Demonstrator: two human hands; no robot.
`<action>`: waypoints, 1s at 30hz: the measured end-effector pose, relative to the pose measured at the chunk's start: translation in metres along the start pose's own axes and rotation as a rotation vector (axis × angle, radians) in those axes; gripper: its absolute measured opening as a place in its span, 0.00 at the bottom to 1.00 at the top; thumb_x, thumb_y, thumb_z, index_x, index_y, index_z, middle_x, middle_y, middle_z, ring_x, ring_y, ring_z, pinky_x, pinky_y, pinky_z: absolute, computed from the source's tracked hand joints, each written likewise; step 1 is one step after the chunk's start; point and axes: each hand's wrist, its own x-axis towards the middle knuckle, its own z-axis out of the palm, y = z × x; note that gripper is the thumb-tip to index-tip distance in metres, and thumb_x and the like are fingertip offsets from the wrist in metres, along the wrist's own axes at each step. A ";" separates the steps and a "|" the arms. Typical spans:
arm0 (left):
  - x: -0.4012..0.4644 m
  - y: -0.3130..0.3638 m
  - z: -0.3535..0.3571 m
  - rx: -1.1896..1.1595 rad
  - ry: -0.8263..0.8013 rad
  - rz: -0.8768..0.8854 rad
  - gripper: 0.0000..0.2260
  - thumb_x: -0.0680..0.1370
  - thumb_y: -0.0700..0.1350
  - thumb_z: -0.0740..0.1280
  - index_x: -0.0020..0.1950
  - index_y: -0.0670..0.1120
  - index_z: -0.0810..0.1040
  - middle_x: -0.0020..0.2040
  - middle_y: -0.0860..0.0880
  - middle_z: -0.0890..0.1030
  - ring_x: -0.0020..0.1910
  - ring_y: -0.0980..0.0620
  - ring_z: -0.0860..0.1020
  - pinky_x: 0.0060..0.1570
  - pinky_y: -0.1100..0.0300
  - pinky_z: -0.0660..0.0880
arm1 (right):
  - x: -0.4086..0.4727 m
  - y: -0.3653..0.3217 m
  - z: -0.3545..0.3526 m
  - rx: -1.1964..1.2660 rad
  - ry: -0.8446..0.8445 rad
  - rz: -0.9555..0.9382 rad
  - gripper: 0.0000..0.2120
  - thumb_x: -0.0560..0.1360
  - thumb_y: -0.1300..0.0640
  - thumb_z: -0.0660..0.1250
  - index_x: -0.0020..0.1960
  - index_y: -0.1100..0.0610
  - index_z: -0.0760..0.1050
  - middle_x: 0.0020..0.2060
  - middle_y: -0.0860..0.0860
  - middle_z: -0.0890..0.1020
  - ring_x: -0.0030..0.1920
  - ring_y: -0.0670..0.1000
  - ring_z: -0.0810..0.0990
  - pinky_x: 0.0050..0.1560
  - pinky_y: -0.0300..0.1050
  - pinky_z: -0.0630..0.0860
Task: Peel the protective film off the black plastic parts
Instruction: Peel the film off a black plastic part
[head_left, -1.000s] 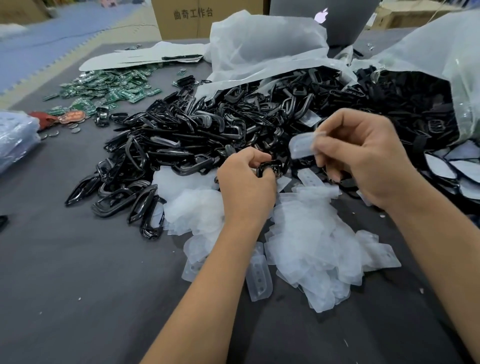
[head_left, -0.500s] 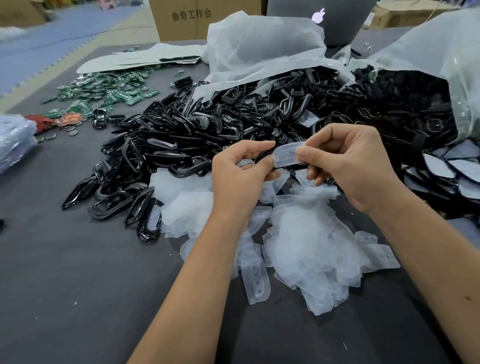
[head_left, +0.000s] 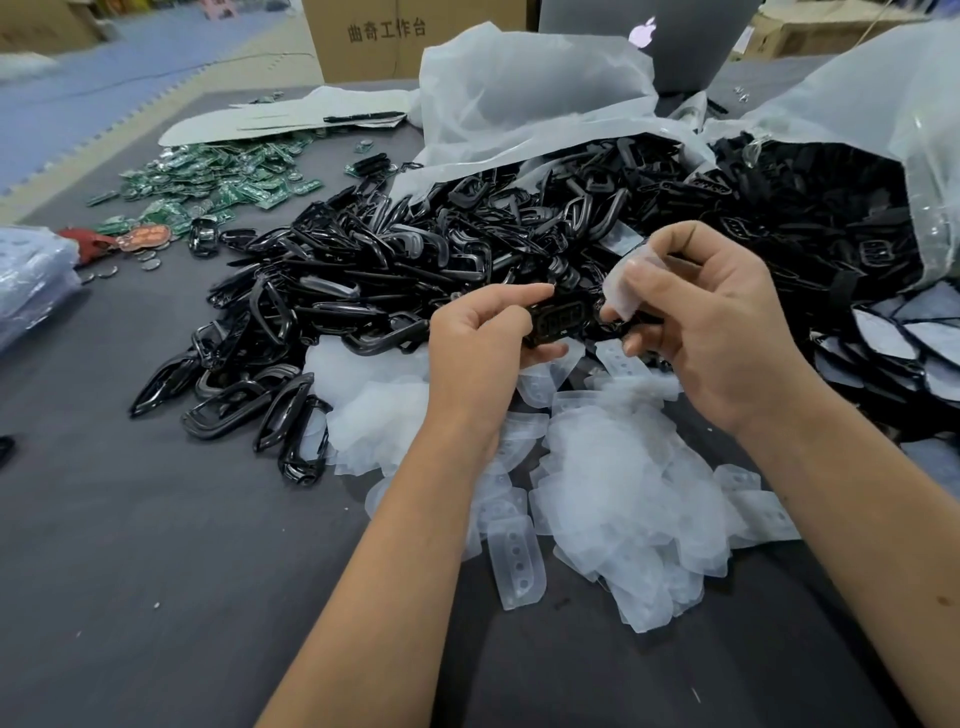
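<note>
A dark grey tabletop (head_left: 130, 571) fills most of the frame, with blue foam floor mats (head_left: 104, 67) in the upper left and a cardboard box (head_left: 374, 41) printed with Chinese characters at the top edge. Beside the box, top centre, stands a grey laptop (head_left: 675, 47) with its lit logo facing the camera. A large translucent plastic bag (head_left: 857, 119) lies open at the upper right, black plastic parts (head_left: 805, 218) packed inside it; a second crumpled bag (head_left: 519, 88) sits at top centre. From these a broad heap of black frames (head_left: 363, 280) spills across the centre of the tabletop. Below it, in the lower centre, lies a pile of peeled film (head_left: 623, 499), cloudy white. Green circuit boards (head_left: 218, 182) are scattered at the upper left, near white sheets (head_left: 280, 119) with a pen resting on them. A bluish plastic bundle (head_left: 26, 280) sits at the left edge.

At centre frame, above the film pile, the left hand (head_left: 478, 353) holds a small black part (head_left: 563, 319), thumb and fingers curled round its left end. The right hand (head_left: 717, 322) pinches a piece of protective film (head_left: 631, 288) between thumb and forefinger, just above and right of the part; whether the film touches the part cannot be told.
</note>
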 end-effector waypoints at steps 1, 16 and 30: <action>0.000 0.001 0.000 -0.010 -0.009 -0.007 0.17 0.77 0.30 0.60 0.51 0.41 0.88 0.47 0.35 0.79 0.42 0.45 0.80 0.45 0.53 0.84 | 0.000 0.001 0.001 -0.015 0.001 -0.007 0.07 0.82 0.65 0.66 0.47 0.57 0.75 0.37 0.52 0.82 0.41 0.51 0.81 0.32 0.40 0.77; -0.003 0.006 0.002 -0.074 -0.088 -0.062 0.17 0.78 0.32 0.57 0.51 0.35 0.86 0.49 0.35 0.86 0.44 0.44 0.85 0.45 0.50 0.85 | 0.001 0.008 0.011 -0.521 -0.020 -0.124 0.07 0.75 0.64 0.76 0.47 0.54 0.82 0.38 0.50 0.87 0.36 0.50 0.85 0.44 0.48 0.84; -0.004 0.005 0.003 -0.027 -0.094 -0.036 0.16 0.79 0.30 0.57 0.54 0.34 0.85 0.50 0.34 0.85 0.39 0.54 0.84 0.42 0.55 0.83 | -0.003 0.012 0.018 -0.463 0.156 -0.029 0.07 0.72 0.62 0.80 0.40 0.58 0.82 0.31 0.52 0.86 0.27 0.51 0.83 0.27 0.40 0.77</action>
